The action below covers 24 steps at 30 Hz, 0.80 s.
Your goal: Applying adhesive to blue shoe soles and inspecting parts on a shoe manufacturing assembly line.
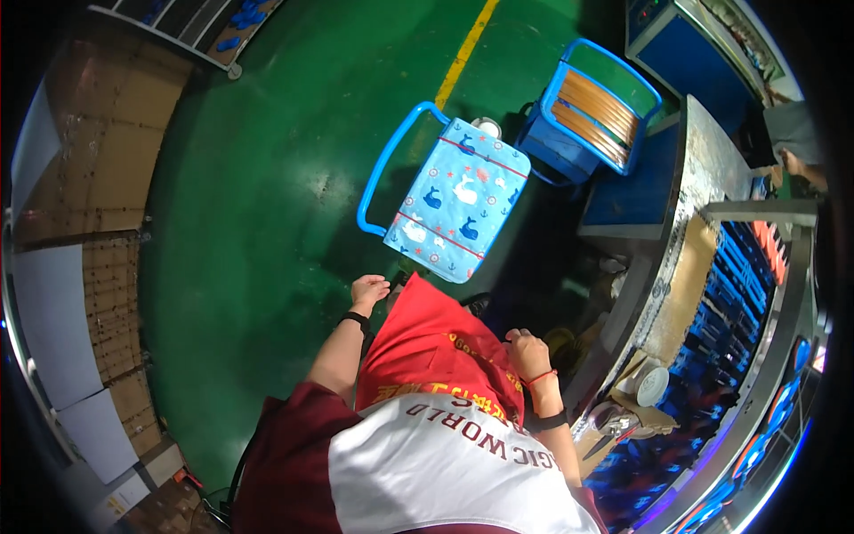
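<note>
Spreading out ahead and to the left of both your hands, the green floor [253,258] is the largest thing in view. Along your right hand's outer side runs the metal-topped desk [707,169]; beyond your left hand's outer side stand brown cardboard panels [116,151].

Your whale-patterned cushioned chair [458,200] is ahead and to the right of your left hand [370,289], and ahead and to the left of your right hand [529,354]. The long axis of its seat slants from near your left hand to farther out and rightward. Your left hand is the nearer one, close to the chair's near corner but apart from it. A wood-slatted blue chair [594,111] is farther ahead of your right hand.

Over your lap, between the hands, lies a red apron [436,343]. Your left hand has its fingers loosely apart from the palm, nothing visible in it. Your right hand is bent at the apron's edge; you cannot tell here whether it grips the cloth.

For containers, a wheeled rack [200,49], far ahead of your left hand, carries blue pieces [250,18]. Rightward of your right hand, blue strips [734,294] lie in a metal-edged bay, with a white roll [652,384] nearer.
</note>
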Each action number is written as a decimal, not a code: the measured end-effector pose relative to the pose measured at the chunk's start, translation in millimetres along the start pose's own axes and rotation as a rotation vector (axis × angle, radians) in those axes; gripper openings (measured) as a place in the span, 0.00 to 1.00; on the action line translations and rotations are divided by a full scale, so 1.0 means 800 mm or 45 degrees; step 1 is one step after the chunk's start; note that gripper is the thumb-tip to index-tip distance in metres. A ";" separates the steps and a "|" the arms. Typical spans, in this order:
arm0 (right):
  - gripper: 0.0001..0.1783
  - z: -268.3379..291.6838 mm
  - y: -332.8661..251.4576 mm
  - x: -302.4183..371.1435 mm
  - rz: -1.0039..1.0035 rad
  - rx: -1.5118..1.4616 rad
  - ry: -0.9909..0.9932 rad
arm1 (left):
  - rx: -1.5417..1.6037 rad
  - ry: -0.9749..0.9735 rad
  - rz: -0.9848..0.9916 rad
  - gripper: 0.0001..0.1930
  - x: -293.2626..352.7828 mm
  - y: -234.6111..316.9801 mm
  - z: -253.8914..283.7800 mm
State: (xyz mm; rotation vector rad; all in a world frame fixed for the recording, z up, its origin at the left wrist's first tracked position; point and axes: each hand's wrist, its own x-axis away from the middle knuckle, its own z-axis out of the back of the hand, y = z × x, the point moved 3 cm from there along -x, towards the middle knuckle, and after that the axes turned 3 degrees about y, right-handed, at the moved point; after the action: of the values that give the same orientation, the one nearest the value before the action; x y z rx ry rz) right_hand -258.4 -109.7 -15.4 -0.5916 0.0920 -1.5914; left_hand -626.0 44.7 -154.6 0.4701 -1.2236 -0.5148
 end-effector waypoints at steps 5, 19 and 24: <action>0.10 -0.013 -0.056 -0.060 0.031 0.013 -0.200 | -0.004 -0.041 0.049 0.09 -0.074 0.014 0.022; 0.08 -0.176 -0.179 -0.201 -0.232 -0.363 -0.504 | -0.366 -0.384 -0.317 0.14 -0.337 0.010 -0.007; 0.10 -0.218 -0.189 -0.204 -0.389 -0.451 -0.561 | -0.418 -0.520 0.055 0.14 -0.385 0.001 -0.067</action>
State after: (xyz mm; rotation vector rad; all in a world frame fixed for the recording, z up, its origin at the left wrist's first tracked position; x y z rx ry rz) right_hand -470.3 14.3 -156.1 -1.2698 -0.0520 -1.7115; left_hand -652.8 234.8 -401.2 0.0570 -1.4996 -0.7844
